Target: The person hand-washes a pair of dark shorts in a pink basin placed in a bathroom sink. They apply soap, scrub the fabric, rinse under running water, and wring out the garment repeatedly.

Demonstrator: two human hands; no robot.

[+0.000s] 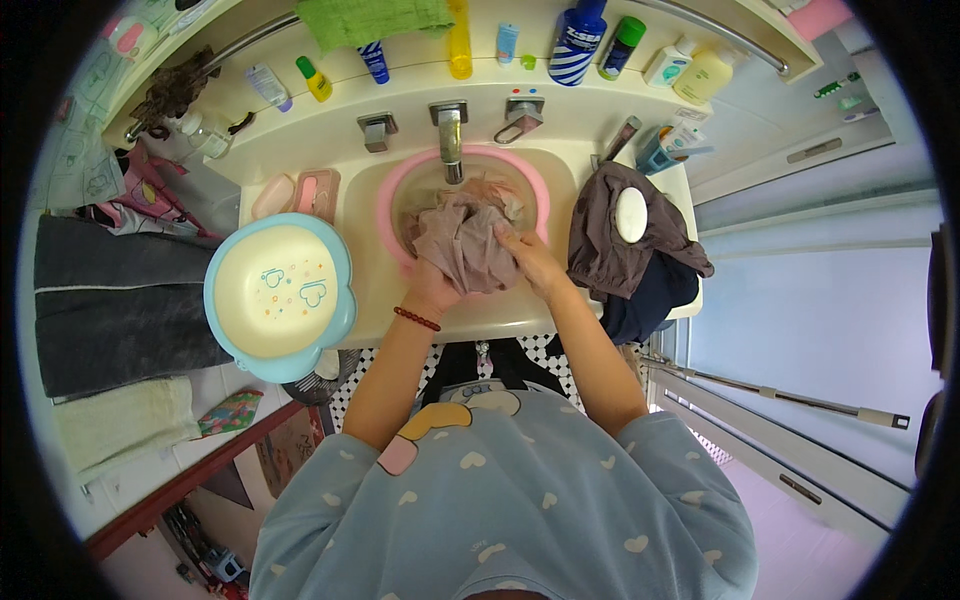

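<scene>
A wet, bunched mauve-grey cloth hangs over the near side of a pink-rimmed basin. My left hand grips its lower left part, the fingers mostly hidden in the folds. On the cloth's right edge my right hand is closed, thumb on top. More cloth of a pinkish tone lies in the basin behind it. Directly above the basin's far side is the faucet; whether water runs is not clear.
A blue-rimmed cream basin sits at the left of the sink counter. To the right, a white soap bar rests on a brown garment, beside a dark navy cloth. Bottles, such as a blue one, line the back shelf.
</scene>
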